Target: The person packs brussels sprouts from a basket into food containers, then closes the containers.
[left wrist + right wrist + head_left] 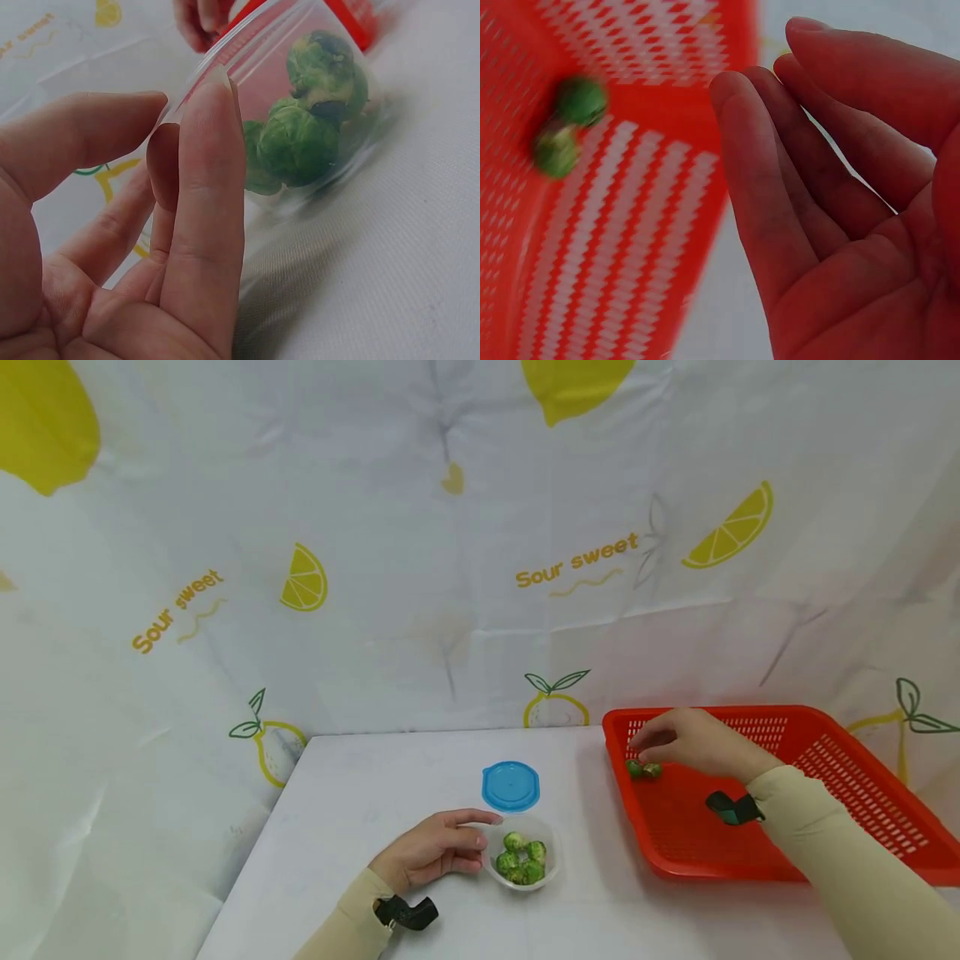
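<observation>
My left hand (435,847) is at the left side of a small clear plastic container (556,852), its fingertips holding the rim. Several Brussels sprouts (522,858) lie in the container, seen through its wall in the left wrist view. Over the left end of a red plastic basket (705,814), my right hand (693,743) reaches down with loosely bent fingers. Nothing shows between those fingers (742,150) in the right wrist view. Two more sprouts (581,101) lie in the basket's corner, just below the fingertips in the head view.
A blue lid (511,786) lies flat on the white table (360,802) behind the container. The basket has raised, slotted walls and stands on the right. A white cloth (420,568) with lemon prints hangs behind the table. Black straps (405,912) circle both wrists.
</observation>
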A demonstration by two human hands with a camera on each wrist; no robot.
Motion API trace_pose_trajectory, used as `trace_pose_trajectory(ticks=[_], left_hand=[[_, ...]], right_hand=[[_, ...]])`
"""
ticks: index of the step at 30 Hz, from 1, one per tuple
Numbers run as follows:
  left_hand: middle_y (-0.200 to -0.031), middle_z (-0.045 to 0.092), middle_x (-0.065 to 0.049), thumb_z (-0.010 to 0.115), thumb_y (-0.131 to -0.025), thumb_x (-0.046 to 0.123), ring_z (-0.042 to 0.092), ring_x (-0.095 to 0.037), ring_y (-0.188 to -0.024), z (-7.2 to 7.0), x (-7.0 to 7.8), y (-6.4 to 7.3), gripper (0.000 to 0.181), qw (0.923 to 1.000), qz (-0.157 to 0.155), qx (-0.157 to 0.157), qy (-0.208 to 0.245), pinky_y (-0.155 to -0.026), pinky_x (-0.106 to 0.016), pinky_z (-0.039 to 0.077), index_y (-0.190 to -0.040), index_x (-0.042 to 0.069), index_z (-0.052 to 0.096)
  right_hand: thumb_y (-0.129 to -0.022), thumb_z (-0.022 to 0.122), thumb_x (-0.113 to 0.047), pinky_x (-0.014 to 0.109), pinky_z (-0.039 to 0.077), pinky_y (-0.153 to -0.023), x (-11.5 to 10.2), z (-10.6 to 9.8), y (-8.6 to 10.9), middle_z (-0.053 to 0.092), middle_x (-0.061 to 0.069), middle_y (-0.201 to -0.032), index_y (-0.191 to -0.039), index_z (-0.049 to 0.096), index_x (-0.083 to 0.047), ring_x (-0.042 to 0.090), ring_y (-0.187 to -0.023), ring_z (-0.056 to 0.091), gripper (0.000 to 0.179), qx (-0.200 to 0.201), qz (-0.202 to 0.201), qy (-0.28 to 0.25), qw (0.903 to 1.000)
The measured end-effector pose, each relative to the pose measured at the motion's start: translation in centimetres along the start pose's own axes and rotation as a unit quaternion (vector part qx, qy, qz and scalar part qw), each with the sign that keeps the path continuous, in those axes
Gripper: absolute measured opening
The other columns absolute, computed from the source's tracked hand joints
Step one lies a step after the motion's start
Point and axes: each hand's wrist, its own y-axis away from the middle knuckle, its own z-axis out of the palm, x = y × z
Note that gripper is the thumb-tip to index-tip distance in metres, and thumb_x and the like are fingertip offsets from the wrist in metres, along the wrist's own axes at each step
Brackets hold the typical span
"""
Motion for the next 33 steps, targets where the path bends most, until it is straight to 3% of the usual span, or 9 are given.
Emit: trace_pose_trajectory(ticks=[8, 16, 33], left_hand=[[-0.096, 0.073, 0.002, 0.071, -0.102, 0.009, 0.075, -0.008, -0.085, 0.0, -0.1, -0.1, 0.05, 1.0, 0.002, 0.006, -0.004, -0.082, -0.025, 0.066, -0.151, 0.008, 0.06], [-0.094, 0.074, 0.002, 0.073, -0.101, 0.009, 0.074, -0.008, -0.083, 0.1, -0.1, -0.2, 0.05, 1.0, 0.002, 0.007, -0.001, -0.081, -0.025, 0.066, -0.15, 0.009, 0.062], [-0.094, 0.074, 0.002, 0.072, -0.102, 0.01, 0.073, -0.008, -0.084, 0.0, 0.1, -0.1, 0.049, 1.0, -0.001, 0.005, -0.001, -0.082, -0.025, 0.066, -0.15, 0.009, 0.062]], right_hand=[[-0.099, 0.079, -0.023, 0.055, 0.063, -0.097, 4.4, -0.5, -1.9, 0.077, 0.014, -0.124, -0.128, 0.077, -0.003, 0.028, -0.11, 0.069, 0.035, -0.028, 0.036, 0.005, 0.9989], [-0.098, 0.08, -0.019, 0.06, 0.061, -0.1, 7.3, -0.1, -3.2, 0.078, 0.017, -0.122, -0.126, 0.077, -0.002, 0.03, -0.108, 0.07, 0.034, -0.037, 0.06, 0.013, 0.9974], [-0.095, 0.081, -0.015, 0.06, 0.059, -0.101, 8.2, 0.7, -3.8, 0.08, 0.013, -0.117, -0.125, 0.078, -0.002, 0.027, -0.106, 0.068, 0.033, -0.057, 0.058, -0.003, 0.9967]])
